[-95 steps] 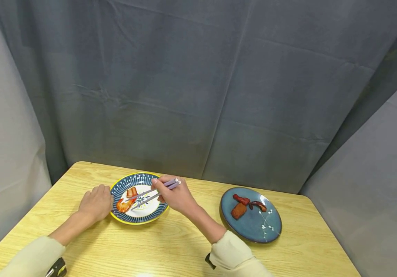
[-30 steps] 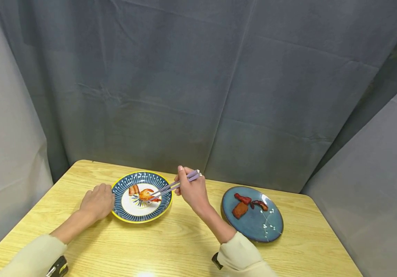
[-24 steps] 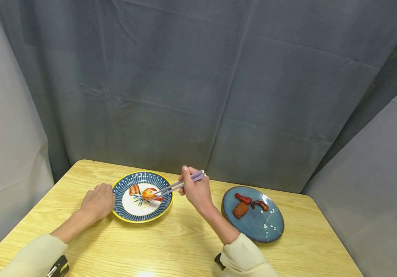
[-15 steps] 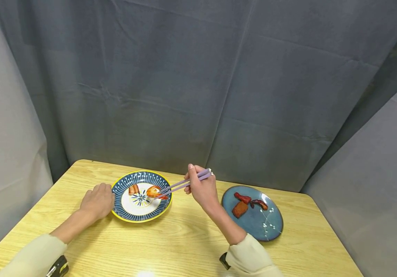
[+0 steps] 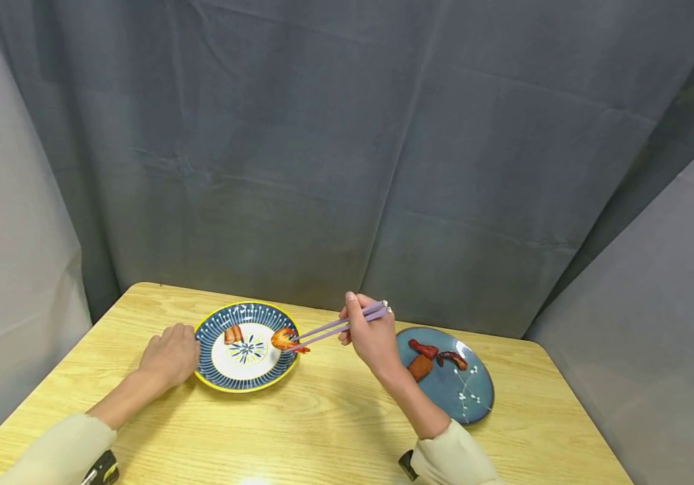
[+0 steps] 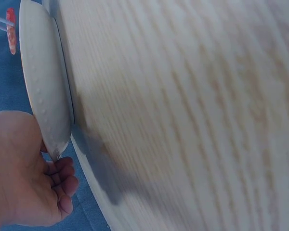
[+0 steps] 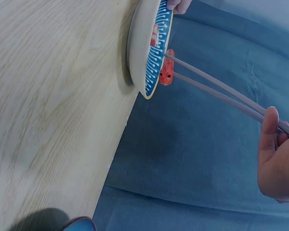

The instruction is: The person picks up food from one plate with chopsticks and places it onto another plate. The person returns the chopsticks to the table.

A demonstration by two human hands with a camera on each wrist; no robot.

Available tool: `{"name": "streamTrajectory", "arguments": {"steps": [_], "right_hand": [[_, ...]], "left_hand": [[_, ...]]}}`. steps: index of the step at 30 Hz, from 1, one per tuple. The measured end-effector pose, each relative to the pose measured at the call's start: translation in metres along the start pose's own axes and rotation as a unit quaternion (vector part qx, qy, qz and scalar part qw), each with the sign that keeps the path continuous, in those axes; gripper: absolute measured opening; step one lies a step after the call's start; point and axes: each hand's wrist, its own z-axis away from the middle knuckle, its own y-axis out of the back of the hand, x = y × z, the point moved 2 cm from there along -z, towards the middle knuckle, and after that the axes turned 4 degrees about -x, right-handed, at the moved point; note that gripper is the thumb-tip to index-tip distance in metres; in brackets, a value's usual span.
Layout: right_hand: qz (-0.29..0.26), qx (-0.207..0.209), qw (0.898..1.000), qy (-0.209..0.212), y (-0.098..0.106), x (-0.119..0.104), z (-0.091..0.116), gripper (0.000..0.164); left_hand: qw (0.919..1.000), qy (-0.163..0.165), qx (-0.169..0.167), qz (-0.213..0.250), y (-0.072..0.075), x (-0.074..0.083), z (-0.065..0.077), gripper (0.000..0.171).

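Desk (image 5: 262,431): pale yellow wood grain, rounded far corners. Directly on it: yellow-rimmed patterned plate (image 5: 248,384) toward left; blue-grey plate (image 5: 440,392) toward right, well apart.

The right hand (image 5: 373,339) holds chopsticks (image 5: 331,324) pinching a shrimp (image 5: 283,339) while the left hand (image 5: 171,353) touches the patterned dish (image 5: 228,362).

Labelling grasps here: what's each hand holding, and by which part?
Right hand: lilac chopsticks, near their rear ends; their tips pinch the shrimp across its body. Left hand: the blue-and-white bowl, by its rim.
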Motion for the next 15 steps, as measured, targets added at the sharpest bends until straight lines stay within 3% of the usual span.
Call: {"name": "streamTrajectory", "arguments": {"steps": [7, 15], "right_hand": [[-0.005, 0.012, 1.000, -0.002, 0.017, -0.001, 0.004, 0.042], [0.000, 0.025, 0.999, -0.037, 0.042, 0.002, 0.009, 0.042]], "left_hand": [[0.9999, 0.001, -0.007, -0.008, 0.000, -0.001, -0.001, 0.025], [1.0000, -0.006, 0.000, -0.007, -0.001, -0.001, 0.001, 0.025]]}}
